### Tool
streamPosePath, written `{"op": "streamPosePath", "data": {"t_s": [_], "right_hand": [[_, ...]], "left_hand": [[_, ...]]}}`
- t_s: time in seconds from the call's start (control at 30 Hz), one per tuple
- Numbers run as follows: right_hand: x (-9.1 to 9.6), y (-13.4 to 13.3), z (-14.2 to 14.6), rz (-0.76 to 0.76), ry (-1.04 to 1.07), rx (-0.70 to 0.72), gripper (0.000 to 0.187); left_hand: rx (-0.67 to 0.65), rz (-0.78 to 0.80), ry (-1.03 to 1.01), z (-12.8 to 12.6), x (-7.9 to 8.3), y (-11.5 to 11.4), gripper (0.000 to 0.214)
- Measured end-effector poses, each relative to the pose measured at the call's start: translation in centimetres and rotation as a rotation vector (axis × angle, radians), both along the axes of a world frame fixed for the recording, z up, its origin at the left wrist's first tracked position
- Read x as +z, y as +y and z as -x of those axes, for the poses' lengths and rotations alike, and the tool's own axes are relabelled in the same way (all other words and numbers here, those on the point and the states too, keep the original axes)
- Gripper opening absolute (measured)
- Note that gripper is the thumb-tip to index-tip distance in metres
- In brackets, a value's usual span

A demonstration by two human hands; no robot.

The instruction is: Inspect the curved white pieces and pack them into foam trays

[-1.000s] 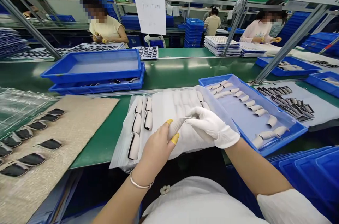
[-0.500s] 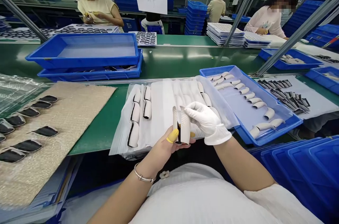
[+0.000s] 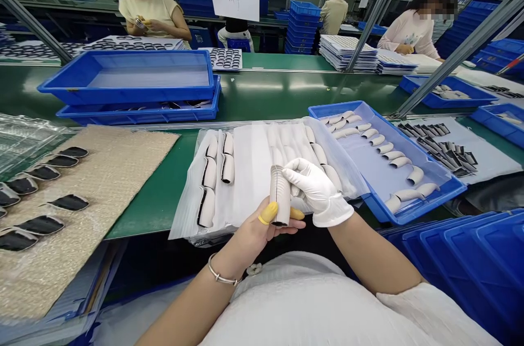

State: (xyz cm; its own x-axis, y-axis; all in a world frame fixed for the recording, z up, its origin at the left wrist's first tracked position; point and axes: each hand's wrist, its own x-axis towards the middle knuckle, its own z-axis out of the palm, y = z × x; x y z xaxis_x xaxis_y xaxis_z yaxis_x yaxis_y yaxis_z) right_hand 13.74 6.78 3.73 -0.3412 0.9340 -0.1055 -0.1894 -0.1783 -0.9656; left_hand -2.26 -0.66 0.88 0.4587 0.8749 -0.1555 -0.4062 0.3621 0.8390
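Note:
Two cream ribbed shell halves (image 3: 280, 196) stand nearly upright in front of me, put together with a thin dark seam. My left hand (image 3: 264, 220), with yellow finger cots on the thumb and one finger, is closed round their lower part. White-gloved, my right hand (image 3: 315, 188) pinches the upper end between thumb and fingers. Beneath both hands lies a tray lined with white foam sheet (image 3: 248, 166). Cream shells (image 3: 208, 207) with dark inner sides rest in rows along its left part, and more shells (image 3: 331, 176) lie at its right.
A blue tray (image 3: 452, 188) of curved cream shells stands at right. Black-lined shells (image 3: 69, 202) lie on a bubble-wrap board (image 3: 135, 157) at left. Stacked blue trays (image 3: 210, 70) sit behind, beyond a metal rail. Slanting metal posts (image 3: 458, 57) frame the bench. Co-workers sit across.
The two shell halves were slightly apart at the top, with a dark gap between them; now they are closed together. My right hand has shifted slightly.

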Motion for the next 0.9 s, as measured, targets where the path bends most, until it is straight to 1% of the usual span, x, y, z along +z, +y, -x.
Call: {"op": "streamPosePath", "data": {"t_s": [0.13,0.37,0.5,0.53,0.57,0.63,0.7,0.73,0.77,0.8,0.83,0.9], "right_hand": [[-0.1,0.0,-0.1,-0.008,0.006,0.001,0.036],[0.1,-0.1,-0.1,-0.026,-0.043,-0.018,0.038],[0.5,-0.8,0.2,-0.100,-0.120,-0.014,0.036],[0.5,-1.1,0.2,-0.115,-0.148,0.014,0.040],[0.6,-1.6,0.3,-0.125,-0.179,0.056,0.049],[0.6,-2.5,0.1,-0.167,-0.272,0.147,0.081],[0.5,-3.3,-0.2,-0.273,-0.391,0.195,0.108],[0.4,-3.5,-0.5,-0.328,-0.434,0.197,0.115],[0.4,-3.5,-0.8,-0.360,-0.452,0.193,0.118],[0.3,-3.4,-1.1,-0.363,-0.449,0.186,0.115],[0.4,-3.1,-1.3,-0.347,-0.431,0.168,0.108],[0.6,-2.1,-1.6,-0.309,-0.393,0.094,0.080]], "left_hand": [[-0.001,-0.009,0.028,-0.2,0.4,0.0,0.050],[-0.022,-0.043,0.062,-0.3,0.7,-0.1,0.042],[-0.014,-0.046,0.022,-0.5,0.7,0.0,0.047],[0.000,-0.046,0.013,-0.5,0.8,0.1,0.048],[0.020,-0.043,0.006,-0.5,0.8,0.1,0.049],[0.066,-0.033,0.000,-0.4,0.7,0.3,0.049],[0.083,-0.025,-0.001,-0.2,0.4,0.3,0.049],[0.078,-0.028,0.007,-0.1,0.3,0.3,0.049],[0.072,-0.038,0.023,0.0,0.1,0.2,0.049],[0.061,-0.054,0.047,0.1,0.0,0.2,0.049],[0.049,-0.079,0.079,0.1,-0.1,0.1,0.048],[0.026,-0.133,0.166,0.2,-0.1,0.0,0.044]]}}
